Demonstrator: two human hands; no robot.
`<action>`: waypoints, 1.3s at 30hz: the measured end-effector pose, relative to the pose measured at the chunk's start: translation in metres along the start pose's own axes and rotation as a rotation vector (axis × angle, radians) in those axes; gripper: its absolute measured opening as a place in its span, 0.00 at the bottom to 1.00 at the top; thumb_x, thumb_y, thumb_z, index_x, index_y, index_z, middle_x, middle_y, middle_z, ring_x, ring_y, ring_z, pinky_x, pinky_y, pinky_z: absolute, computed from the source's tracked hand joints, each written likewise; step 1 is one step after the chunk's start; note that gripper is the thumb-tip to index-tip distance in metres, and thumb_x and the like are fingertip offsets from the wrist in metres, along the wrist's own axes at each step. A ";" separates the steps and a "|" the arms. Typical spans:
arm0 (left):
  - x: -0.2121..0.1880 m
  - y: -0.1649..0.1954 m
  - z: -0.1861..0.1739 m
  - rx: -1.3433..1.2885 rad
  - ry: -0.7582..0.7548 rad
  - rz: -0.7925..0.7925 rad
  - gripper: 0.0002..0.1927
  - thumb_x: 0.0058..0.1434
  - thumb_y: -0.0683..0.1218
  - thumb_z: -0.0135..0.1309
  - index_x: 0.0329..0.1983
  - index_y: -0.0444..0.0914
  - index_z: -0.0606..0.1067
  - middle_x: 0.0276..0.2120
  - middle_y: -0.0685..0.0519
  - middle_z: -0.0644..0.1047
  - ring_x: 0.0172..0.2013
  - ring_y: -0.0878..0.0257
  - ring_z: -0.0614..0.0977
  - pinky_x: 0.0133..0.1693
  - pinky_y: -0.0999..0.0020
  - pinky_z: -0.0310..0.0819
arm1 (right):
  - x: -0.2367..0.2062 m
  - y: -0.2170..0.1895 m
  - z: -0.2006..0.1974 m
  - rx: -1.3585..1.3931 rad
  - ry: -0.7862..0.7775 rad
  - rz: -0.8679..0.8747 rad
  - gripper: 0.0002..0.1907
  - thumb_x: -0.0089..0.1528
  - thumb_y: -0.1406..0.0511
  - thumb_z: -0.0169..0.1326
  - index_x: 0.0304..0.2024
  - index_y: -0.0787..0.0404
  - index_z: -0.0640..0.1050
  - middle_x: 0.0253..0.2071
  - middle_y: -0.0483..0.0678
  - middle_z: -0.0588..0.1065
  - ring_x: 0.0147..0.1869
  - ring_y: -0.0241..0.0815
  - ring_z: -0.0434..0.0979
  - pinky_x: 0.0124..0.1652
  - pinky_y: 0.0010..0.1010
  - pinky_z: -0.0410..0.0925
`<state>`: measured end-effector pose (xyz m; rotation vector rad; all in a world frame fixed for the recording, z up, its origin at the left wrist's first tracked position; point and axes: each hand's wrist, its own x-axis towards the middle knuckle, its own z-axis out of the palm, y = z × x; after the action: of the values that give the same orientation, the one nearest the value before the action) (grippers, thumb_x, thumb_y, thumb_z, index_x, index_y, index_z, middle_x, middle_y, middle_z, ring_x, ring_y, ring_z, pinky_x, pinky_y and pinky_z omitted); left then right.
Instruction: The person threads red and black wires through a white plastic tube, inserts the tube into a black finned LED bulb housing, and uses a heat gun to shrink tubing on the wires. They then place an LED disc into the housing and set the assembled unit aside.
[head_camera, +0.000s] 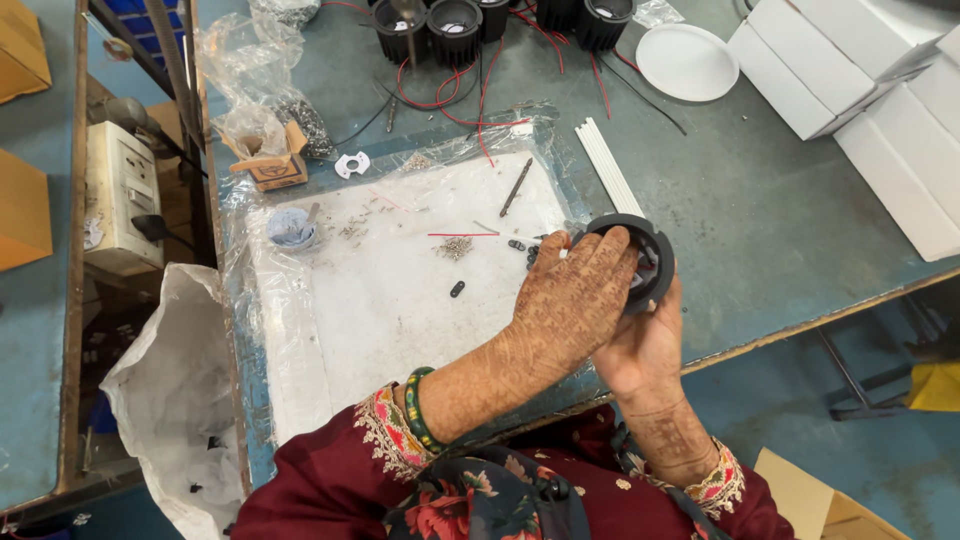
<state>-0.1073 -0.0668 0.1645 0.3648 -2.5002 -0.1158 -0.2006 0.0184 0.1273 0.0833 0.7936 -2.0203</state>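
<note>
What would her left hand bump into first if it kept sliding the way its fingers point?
The left hand already lies on the black ring. Past that, probably the white boxes, though depth is unclear.

two hands (600, 310), one black ring housing (655, 250), one white disc (687, 62), perhaps five black heat sinks (455, 25)
</note>
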 end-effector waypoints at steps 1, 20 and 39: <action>-0.001 -0.001 0.000 0.017 -0.019 0.004 0.22 0.56 0.49 0.54 0.53 0.37 0.75 0.55 0.50 0.73 0.54 0.59 0.75 0.57 0.51 0.65 | 0.000 0.001 0.000 -0.010 0.000 0.009 0.27 0.67 0.45 0.45 0.59 0.52 0.75 0.61 0.43 0.76 0.66 0.41 0.74 0.66 0.40 0.65; -0.030 -0.059 -0.044 -0.704 0.138 -0.369 0.15 0.67 0.56 0.55 0.54 0.48 0.79 0.46 0.59 0.81 0.43 0.65 0.83 0.46 0.64 0.79 | -0.003 -0.004 -0.027 -0.508 -0.540 -0.602 0.43 0.62 0.50 0.66 0.72 0.47 0.58 0.67 0.54 0.65 0.69 0.51 0.71 0.65 0.47 0.71; -0.051 -0.054 -0.018 -1.161 -0.237 -0.455 0.16 0.73 0.48 0.47 0.60 0.41 0.76 0.43 0.54 0.85 0.47 0.67 0.85 0.53 0.68 0.79 | 0.012 -0.030 0.025 -0.914 -0.670 -0.791 0.23 0.70 0.56 0.56 0.59 0.67 0.76 0.59 0.55 0.73 0.60 0.47 0.80 0.62 0.38 0.71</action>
<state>-0.0442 -0.1037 0.1417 0.3983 -2.0630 -1.7446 -0.2243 0.0065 0.1574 -1.5384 1.3177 -1.9246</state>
